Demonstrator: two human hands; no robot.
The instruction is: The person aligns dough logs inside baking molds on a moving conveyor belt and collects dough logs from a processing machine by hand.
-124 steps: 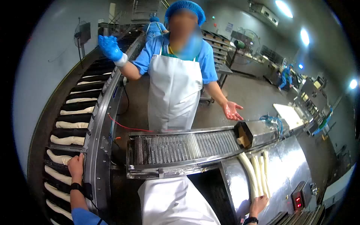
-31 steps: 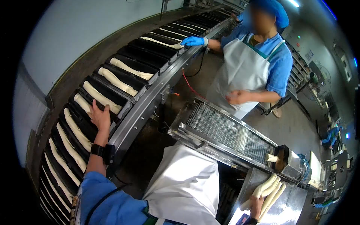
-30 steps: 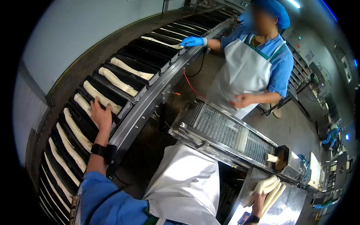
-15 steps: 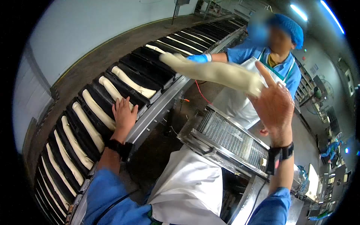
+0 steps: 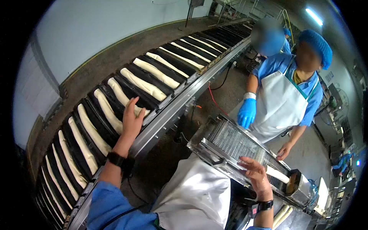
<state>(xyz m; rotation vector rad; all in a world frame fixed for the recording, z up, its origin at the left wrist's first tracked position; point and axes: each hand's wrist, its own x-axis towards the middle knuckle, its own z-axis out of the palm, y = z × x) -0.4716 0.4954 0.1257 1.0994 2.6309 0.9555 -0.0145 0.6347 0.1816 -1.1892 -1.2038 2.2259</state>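
Observation:
My left hand [image 5: 132,122] is open at the near edge of the tray line, fingers apart. Its fingertips are over or against the end of a long dough strip [image 5: 122,94] lying in a black baking tin; actual contact is unclear. My right hand [image 5: 256,177] is open with nothing in it, fingers slightly bent, above the metal mesh belt [image 5: 230,140]. Just right of it, another dough strip [image 5: 278,174] lies at the belt's far right end, partly hidden by my hand. Further along the line, a dough strip [image 5: 156,73] fills one tin.
Black tins [image 5: 180,63] with dough strips run along a metal-railed conveyor [image 5: 168,122]. Across the mesh belt stands a co-worker with a blue-gloved hand [image 5: 246,113] and a bare hand [image 5: 284,150] near the belt. More dough strips [image 5: 282,216] lie at lower right.
The dough strip that was in the air by my right hand is gone from there, and formerly bare tins now hold dough. My right hand has dropped to the mesh belt. The co-worker's gloved hand has withdrawn.

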